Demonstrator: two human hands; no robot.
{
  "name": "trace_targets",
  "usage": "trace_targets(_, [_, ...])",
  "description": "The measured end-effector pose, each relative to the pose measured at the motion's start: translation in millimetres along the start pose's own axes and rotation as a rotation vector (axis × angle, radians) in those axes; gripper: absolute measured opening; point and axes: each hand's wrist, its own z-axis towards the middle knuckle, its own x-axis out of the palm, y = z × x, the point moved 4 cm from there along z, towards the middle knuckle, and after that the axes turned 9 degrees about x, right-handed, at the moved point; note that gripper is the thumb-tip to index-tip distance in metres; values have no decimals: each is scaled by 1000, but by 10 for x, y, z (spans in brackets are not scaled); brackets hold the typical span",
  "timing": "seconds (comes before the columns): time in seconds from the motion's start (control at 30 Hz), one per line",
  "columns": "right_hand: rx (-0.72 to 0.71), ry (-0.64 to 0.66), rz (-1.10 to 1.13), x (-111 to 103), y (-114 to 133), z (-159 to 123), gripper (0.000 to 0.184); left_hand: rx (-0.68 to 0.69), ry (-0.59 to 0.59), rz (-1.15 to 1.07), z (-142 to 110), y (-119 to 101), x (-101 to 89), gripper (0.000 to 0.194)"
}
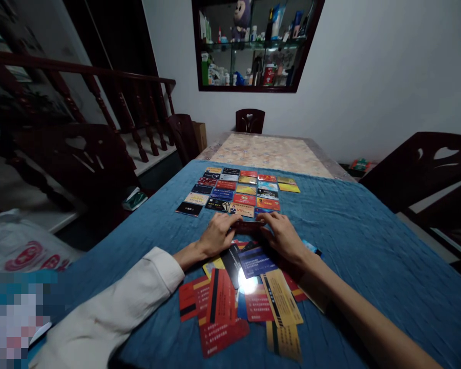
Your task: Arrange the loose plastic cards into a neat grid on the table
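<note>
A dark plastic card (249,227) is held level by its two ends, just above the table. My left hand (219,233) pinches its left end, and my right hand (284,237) grips the right end. Beyond it, several cards lie face up in neat rows, among them an orange VIP card (242,209) and a black card (190,208). Below my hands is a loose, overlapping pile, with a red card (222,297), a gold card (282,297) and a blue card (258,260) on top. A bright glare hides part of the pile.
A blue cloth (149,236) covers the near part of the table, with a patterned tabletop (269,148) beyond. Dark wooden chairs (426,169) stand around it. At the left are a white plastic bag (19,246) and a wooden railing (100,72).
</note>
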Motion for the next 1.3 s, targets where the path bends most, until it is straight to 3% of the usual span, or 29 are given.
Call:
trace_targets(0.13, [-2,2,-35,35,14,-6,24,-17,28,43,-9,1,5,29])
trace_targets(0.43, [28,29,-113,80,21,-17,42,-59,103,96,-28,31,46,41])
trace_targets(0.8, [71,55,-61,36,32,11,37,-104,81,15,29,44,72,51])
trace_targets(1.13, [67,41,-205,-179,-63,18,51,-118,64,-152,340,-51,46,52])
trace_targets(1.3, [63,16,-284,-281,-292,-15,51,-112,163,-111,588,-73,144,50])
